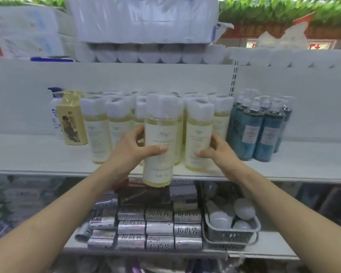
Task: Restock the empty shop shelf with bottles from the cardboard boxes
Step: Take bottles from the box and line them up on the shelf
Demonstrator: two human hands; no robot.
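Note:
My left hand (135, 149) grips a pale yellow bottle (160, 123) with a white cap, held just in front of the white shelf's (37, 154) front edge, its base hanging below the edge. My right hand (217, 151) is wrapped around a second yellow bottle (198, 123) that stands on the shelf to the right. Behind them stand several more of the same yellow bottles (97, 131) in rows. No cardboard box is in view.
Several teal pump bottles (264, 131) stand right of the yellow ones. A tan pump bottle (71, 119) and a white one sit to the left. Tissue packs (146, 22) lie on top. Below are rolled bag packs (158, 227) and a basket of bulbs (232, 233).

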